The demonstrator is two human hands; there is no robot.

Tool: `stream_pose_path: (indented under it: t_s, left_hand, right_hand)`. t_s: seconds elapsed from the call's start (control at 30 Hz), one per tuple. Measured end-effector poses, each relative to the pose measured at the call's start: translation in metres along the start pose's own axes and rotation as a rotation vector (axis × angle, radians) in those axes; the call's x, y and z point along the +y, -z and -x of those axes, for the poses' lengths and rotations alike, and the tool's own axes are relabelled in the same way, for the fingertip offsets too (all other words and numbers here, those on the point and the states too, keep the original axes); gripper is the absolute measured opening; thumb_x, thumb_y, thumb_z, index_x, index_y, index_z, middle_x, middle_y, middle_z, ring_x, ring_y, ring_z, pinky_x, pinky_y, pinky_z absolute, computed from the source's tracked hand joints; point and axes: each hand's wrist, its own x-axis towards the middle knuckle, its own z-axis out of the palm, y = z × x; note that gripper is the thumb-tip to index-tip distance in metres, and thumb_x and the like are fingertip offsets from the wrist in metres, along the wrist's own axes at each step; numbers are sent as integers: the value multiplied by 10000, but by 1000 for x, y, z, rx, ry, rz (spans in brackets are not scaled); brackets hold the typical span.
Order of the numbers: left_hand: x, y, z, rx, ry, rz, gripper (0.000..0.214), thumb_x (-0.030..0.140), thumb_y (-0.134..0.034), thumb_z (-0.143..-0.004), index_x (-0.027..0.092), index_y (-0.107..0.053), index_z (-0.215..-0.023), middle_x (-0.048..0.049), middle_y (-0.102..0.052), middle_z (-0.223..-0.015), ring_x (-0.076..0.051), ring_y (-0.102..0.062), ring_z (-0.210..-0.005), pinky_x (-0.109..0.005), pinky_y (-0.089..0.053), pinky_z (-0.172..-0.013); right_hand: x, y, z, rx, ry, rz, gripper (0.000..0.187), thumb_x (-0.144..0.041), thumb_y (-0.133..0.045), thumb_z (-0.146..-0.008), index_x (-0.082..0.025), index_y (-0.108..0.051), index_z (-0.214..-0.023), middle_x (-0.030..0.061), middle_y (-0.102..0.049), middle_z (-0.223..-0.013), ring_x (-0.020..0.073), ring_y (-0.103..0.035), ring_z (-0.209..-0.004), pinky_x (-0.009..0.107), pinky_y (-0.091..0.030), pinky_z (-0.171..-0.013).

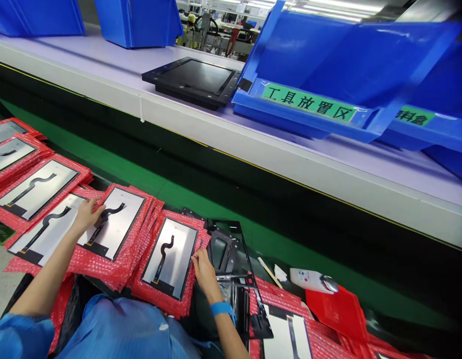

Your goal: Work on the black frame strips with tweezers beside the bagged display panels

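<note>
Right hand [203, 269] at 7 o'clock: thumb and fingertips close together at the right long edge of a display panel [176, 259]; can't tell if that's a pinch or just a touch. That panel sits between 7 and 8, on red bubble wrap [156, 297]. Left hand [87, 215] between 8 and 9: fingers half curled over the left side of a second panel [120, 224], tips by its dark ribbon cable [116, 209]; we can't tell whether it has hold of anything. Handling, our read: panels are thin, light and stiff but brittle, so we shouldn't flex them. Silvery face looks slick, would smudge and slide; the wrap under it is soft and gives, so poor support for pressing down. Best hold is the two long edges, one hand each side, kept level. We'd stay off the wavy cable and the dark strip at the lower end, likely easy to crease or tear. Also watch the black frame [261, 326] near 6 o'clock, just beside our right forearm; its hard edges could scratch a panel
</note>
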Motion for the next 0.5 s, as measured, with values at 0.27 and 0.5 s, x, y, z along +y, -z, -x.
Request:
stream_pose_path:
  t_s: [0.27, 0.5]
  left_hand:
    - [40, -117, 123, -175, -421, 37, 318, 197, -432, -897, 196, -526, -1200, -111, -553, -1209, -257, -494, -1175, -436, -398, -1021]
    - [27, -180, 149, -282, -200, 36, 342, 166, -439, -905, 55, -466, -1227, -197, -538, -1158, -313, -513, -1134, -512, -423, -960]
  right_hand:
    - [3, -5, 0, -8, 10, 67, 198, -320, -353, -944, -230, -511, -867, 51, -551, -934, 187, -584, -805, 285, -464, -690]
    - [6, -2, 1, -37, 14, 76, 170, -306, -386, -943, -240, -536, -898, 42, -573, -958, 193, -596, -853, 292, -453, -716]
